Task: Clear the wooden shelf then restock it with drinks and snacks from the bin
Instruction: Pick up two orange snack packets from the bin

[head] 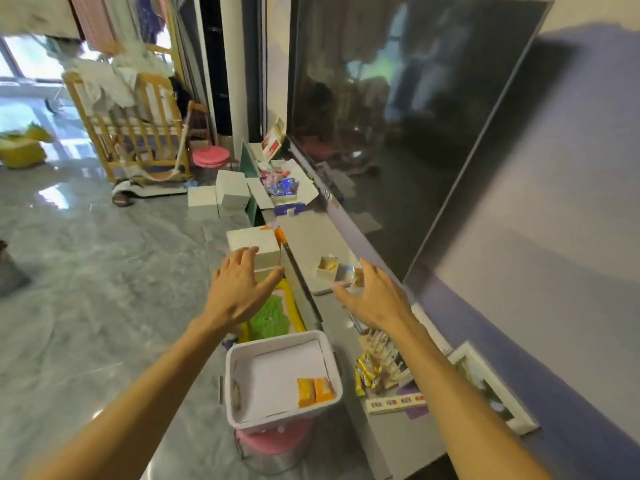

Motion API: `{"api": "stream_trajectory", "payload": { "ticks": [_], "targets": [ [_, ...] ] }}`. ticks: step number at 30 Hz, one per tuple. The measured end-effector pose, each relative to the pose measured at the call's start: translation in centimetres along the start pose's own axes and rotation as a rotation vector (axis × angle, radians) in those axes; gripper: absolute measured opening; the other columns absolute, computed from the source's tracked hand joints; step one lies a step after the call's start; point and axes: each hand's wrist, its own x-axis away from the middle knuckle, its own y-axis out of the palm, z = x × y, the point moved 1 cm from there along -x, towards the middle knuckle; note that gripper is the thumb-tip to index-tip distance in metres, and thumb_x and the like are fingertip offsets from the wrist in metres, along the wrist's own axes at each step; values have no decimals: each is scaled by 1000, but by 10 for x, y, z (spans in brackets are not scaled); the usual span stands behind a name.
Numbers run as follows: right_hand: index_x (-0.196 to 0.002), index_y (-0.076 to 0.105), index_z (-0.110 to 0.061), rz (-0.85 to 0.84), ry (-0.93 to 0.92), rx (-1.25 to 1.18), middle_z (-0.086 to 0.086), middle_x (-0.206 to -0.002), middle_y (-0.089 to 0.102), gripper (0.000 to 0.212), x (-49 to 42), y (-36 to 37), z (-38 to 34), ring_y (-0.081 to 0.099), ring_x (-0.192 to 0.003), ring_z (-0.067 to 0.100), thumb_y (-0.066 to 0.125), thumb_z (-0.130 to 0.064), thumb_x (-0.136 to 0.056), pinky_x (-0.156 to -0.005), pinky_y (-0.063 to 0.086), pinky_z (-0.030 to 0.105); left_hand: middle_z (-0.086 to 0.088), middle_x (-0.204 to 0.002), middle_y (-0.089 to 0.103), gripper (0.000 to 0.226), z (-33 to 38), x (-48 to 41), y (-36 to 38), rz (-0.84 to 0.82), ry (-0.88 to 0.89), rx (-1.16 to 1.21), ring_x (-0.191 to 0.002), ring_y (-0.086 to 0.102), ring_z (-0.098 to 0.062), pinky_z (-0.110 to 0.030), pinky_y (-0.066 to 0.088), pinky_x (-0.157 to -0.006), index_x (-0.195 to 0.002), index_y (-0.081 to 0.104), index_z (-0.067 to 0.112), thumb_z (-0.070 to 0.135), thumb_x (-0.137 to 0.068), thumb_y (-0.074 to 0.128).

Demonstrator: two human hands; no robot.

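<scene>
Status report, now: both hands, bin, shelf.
Both open, empty: left grip, right grip. Two orange packs in bin. Right of bin: wooden shelf, yellow packs beside it.

One white bin (239, 362) holds two orange snack packets (316, 391). There are two pink stools, the near stool (277, 439) and the far stool (210, 156), and one television (398, 116).

white bin (242, 386), two orange snack packs (315, 391), pink stool (277, 441), grey marbled floor (86, 289)
</scene>
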Motion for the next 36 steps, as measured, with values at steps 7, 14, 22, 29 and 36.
{"api": "stream_trajectory", "payload": {
  "ticks": [7, 14, 22, 29, 36],
  "targets": [
    [-167, 21, -19, -263, -16, 66, 10, -169, 36, 103, -61, 121, 34, 43, -150, 34, 48, -83, -91, -113, 45, 51, -7, -156, 49, 102, -65, -4, 113, -189, -177, 12, -138, 51, -32, -56, 42, -113, -156, 41, 19, 89, -83, 29],
    [-149, 46, -23, -444, 73, 95, 6, -149, 58, 83, -99, 291, 128, 54, -136, 31, 50, -80, -88, -104, 49, 44, -3, -158, 48, 97, -120, 4, 293, -371, -331, 23, -139, 51, -28, -52, 45, -114, -156, 40, 24, 88, -84, 37],
    [-151, 49, -12, -488, -29, 300, 6, -160, 50, 81, -91, 482, 233, 1, -164, 32, 39, -66, -92, -129, 12, 57, -8, -166, 37, 92, -185, 39, 497, -623, -521, 95, -140, 52, -32, -49, 47, -111, -161, 32, 22, 77, -90, 49],
    [-145, 59, -4, -336, -34, 412, 14, -141, 68, 92, -72, 545, 255, 4, -162, 41, 35, -66, -82, -123, 8, 63, -12, -148, 56, 82, -191, 47, 552, -595, -601, 180, -126, 61, -33, -44, 48, -101, -156, 38, 16, 67, -95, 57],
    [-137, 64, -17, -271, 88, 237, 2, -127, 76, 61, -77, 546, 252, 5, -163, 31, 58, -55, -89, -125, 10, 59, -8, -130, 71, 61, -193, 35, 546, -507, -607, 212, -109, 69, -29, -39, 52, -88, -145, 54, 18, 52, -95, 66]
  ]
}}
